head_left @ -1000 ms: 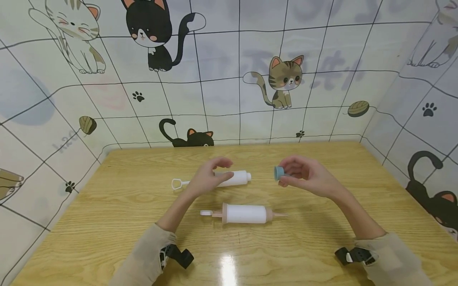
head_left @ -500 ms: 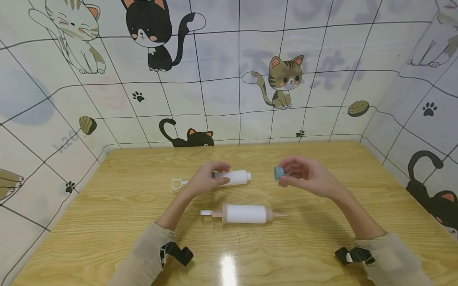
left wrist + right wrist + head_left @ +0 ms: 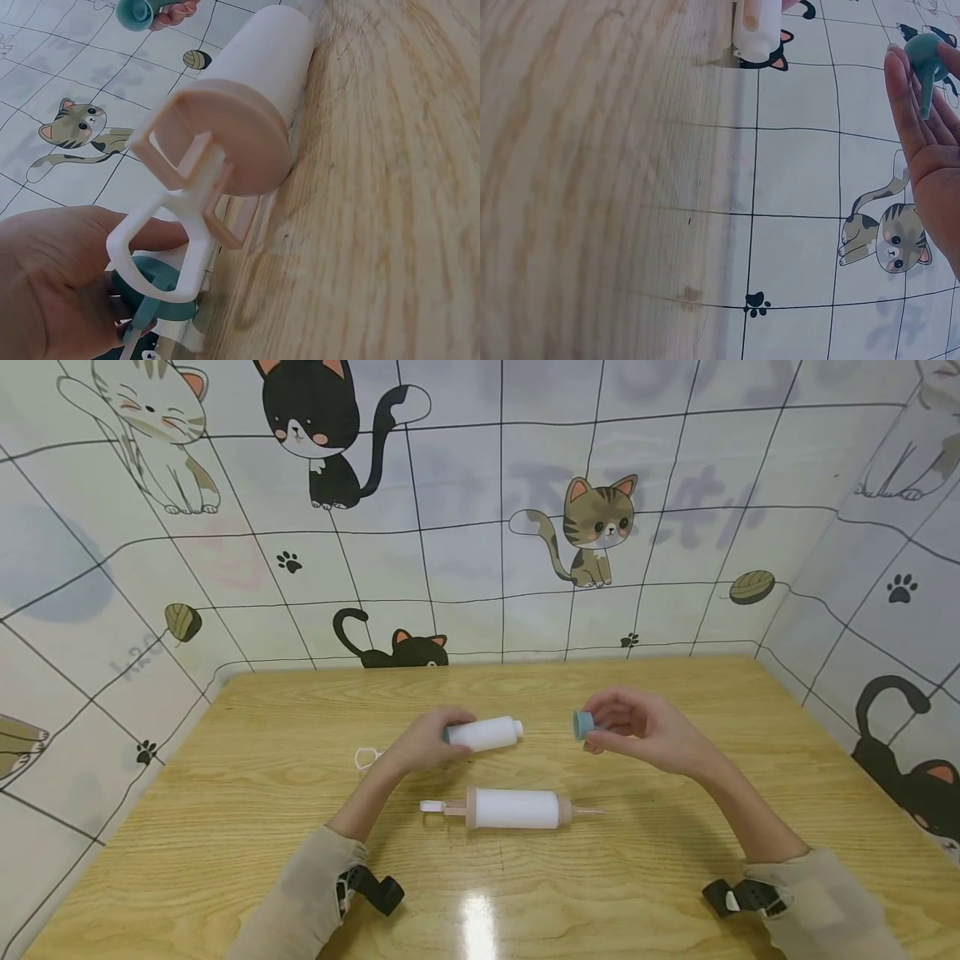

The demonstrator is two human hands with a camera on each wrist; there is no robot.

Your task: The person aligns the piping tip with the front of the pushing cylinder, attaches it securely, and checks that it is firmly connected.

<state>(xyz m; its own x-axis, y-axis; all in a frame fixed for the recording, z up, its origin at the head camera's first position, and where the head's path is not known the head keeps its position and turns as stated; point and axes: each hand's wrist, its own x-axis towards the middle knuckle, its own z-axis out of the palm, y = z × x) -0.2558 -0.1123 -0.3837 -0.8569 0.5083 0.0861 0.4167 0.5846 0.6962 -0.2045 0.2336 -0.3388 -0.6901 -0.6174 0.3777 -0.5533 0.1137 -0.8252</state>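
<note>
In the head view my left hand [image 3: 423, 742] grips the rear of a white syringe-like tube [image 3: 487, 734], fingers on its far side and thumb on its near side. The tube tilts slightly, its threaded tip toward the right. The left wrist view shows its teal end collar [image 3: 161, 289] beside the palm; a white loop handle [image 3: 366, 758] sticks out behind the hand. My right hand [image 3: 648, 731] pinches a teal nozzle cap [image 3: 583, 724], its wide mouth facing left. In the right wrist view its narrow spout [image 3: 927, 94] lies in front of the fingers.
A second syringe, with a white barrel [image 3: 517, 808], beige flange and thin beige nozzle, lies on the wooden table [image 3: 480, 877] nearer the person. A cat-print cloth [image 3: 465, 560] stands along the table's back edge and sides.
My left hand has closed on the white tube and shifted it a little to the left, tilting it slightly. The right hand holds the teal nozzle cap in the same place.
</note>
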